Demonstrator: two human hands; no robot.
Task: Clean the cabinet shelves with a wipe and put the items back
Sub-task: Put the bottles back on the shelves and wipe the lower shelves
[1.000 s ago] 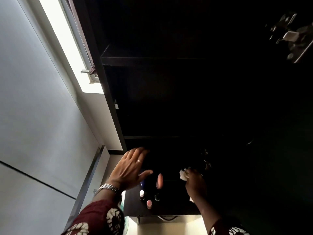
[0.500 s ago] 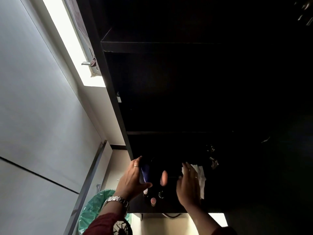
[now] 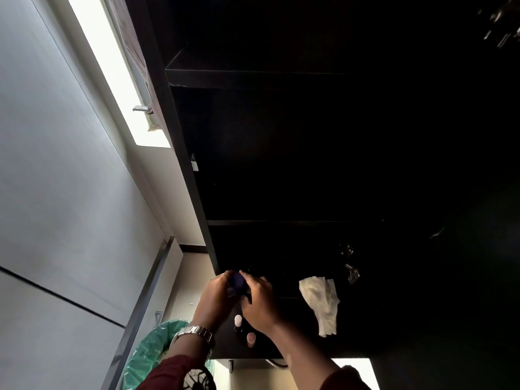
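Two hands are meeting at about 6 o'clock in the view, in front of the dark cabinet [image 3: 281, 164]. The left hand [image 3: 215, 295] is curling its fingers [image 3: 225, 278] round one dark blue container [image 3: 237, 280], and the right hand [image 3: 260, 304] is closing its fingers [image 3: 250, 277] over the same container from the 3 o'clock side, so both hands are gripping it together. One ring [image 3: 224, 275] is showing on the left hand and one metal wristwatch [image 3: 194, 334] is sitting on the left wrist.

One white wipe [image 3: 320, 301] is lying crumpled at 3 o'clock of the hands, well apart from them, on the cabinet's lowest ledge [image 3: 304, 347], with one end hanging toward 6 o'clock; no hand is touching it.

Two small bottles are standing on that ledge just below the hands: one with a white cap [image 3: 238, 320] between the wrists, and one with a pink cap [image 3: 251, 337] just at 5 o'clock of it.

Two shelf edges are crossing the cabinet above, an upper shelf [image 3: 253, 76] and a lower shelf [image 3: 281, 222]; what is lying on them is too dark to tell.

One bin with a green liner [image 3: 152, 347] is sitting at 8 o'clock of the hands, beside the grey wall [image 3: 56, 164]. One bright window strip [image 3: 112, 66] is running along at 11 o'clock.
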